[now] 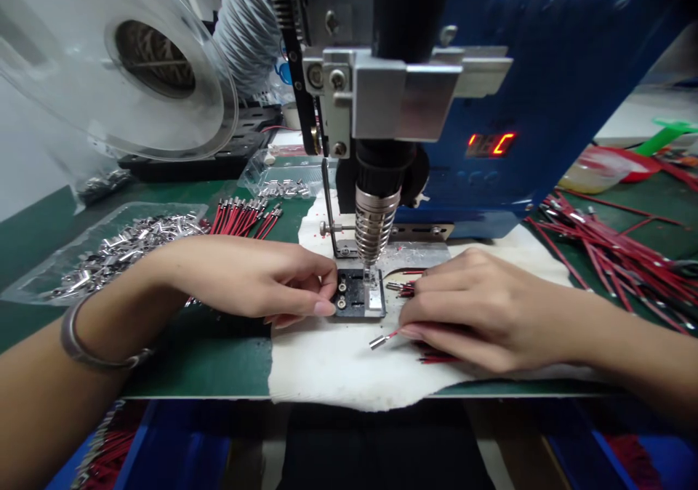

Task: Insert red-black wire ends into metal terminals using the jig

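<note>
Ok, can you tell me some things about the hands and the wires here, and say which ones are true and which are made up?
1. The left hand rests beside the small black block under the nozzle. True.
2. The right hand has a green wire under its fingers. False: it is a red wire with a metal tip.
3. A pile of red wires lies on the table to the right. True.
4. The person wears a bracelet on the right wrist. False: it is on the left wrist.
5. The display on the blue machine glows red. True.
6. The white cloth lies on top of the hands. False: it lies under them.
</note>
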A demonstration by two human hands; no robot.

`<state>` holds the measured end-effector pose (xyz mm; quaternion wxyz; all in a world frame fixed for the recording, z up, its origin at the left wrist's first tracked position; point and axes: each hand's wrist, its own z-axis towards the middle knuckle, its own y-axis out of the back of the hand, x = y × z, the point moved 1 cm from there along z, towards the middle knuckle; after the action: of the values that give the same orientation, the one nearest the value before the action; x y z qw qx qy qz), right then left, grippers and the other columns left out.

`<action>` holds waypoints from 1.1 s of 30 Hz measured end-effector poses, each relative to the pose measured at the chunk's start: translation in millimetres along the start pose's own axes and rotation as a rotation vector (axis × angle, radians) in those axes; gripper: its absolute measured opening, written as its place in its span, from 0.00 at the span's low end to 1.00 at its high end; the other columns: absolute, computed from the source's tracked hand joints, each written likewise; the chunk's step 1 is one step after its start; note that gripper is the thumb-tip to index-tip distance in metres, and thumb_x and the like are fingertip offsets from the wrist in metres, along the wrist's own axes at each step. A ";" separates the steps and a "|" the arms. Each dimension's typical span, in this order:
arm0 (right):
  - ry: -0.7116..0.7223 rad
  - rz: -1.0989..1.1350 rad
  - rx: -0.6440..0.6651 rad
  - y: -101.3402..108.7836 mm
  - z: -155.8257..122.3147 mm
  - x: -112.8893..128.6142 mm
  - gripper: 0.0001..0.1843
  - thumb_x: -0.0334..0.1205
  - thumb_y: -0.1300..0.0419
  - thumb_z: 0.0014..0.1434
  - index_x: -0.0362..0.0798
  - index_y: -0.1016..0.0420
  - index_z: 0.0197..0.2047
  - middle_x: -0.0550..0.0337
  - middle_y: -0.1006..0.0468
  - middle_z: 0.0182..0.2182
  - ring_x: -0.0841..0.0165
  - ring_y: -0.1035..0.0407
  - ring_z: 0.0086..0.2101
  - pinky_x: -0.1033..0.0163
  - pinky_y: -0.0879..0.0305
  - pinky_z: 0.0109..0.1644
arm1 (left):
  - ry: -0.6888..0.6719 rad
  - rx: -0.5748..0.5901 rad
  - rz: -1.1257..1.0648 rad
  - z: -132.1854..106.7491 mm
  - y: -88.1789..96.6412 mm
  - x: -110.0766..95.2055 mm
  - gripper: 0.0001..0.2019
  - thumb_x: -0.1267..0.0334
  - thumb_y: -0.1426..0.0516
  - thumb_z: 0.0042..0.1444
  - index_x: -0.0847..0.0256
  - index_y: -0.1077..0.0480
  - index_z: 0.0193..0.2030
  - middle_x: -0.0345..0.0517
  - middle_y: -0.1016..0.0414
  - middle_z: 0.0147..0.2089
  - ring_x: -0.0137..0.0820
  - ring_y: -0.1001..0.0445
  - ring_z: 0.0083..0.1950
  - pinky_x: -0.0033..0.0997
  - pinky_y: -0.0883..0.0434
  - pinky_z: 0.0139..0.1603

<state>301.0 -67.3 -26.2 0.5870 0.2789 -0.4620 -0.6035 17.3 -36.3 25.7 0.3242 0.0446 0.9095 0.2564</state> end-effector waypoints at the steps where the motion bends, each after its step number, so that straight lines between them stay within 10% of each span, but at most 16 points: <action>1: 0.006 -0.002 0.000 -0.2 0.1 0.0 0.19 0.36 0.46 0.82 0.41 0.16 0.42 0.61 0.22 0.30 0.72 0.34 0.30 0.60 0.43 0.36 | -0.002 0.003 -0.004 -0.3 0.0 -0.3 0.16 0.49 0.45 0.76 0.57 0.33 0.40 0.42 0.26 0.31 0.29 0.30 0.32 0.24 0.32 0.34; 22: -0.021 -0.023 0.027 0.9 -0.6 -0.2 0.18 0.36 0.45 0.81 0.42 0.14 0.44 0.62 0.22 0.31 0.72 0.32 0.30 0.60 0.42 0.36 | -0.066 0.047 -0.053 7.4 -6.0 2.6 0.35 0.39 0.46 0.74 0.58 0.36 0.19 0.48 0.27 0.19 0.30 0.32 0.23 0.27 0.26 0.36; 33: -0.034 -0.041 0.032 3.6 -0.8 0.8 0.18 0.36 0.45 0.82 0.43 0.15 0.44 0.63 0.21 0.31 0.72 0.31 0.31 0.62 0.41 0.38 | -0.104 -0.065 -0.033 5.4 -1.0 4.3 0.23 0.42 0.42 0.73 0.59 0.31 0.33 0.41 0.26 0.29 0.27 0.30 0.31 0.21 0.32 0.33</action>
<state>303.2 -67.9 -23.3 0.5622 0.2875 -0.4757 -0.6123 17.3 -33.7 19.3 0.3764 0.0322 0.8833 0.2776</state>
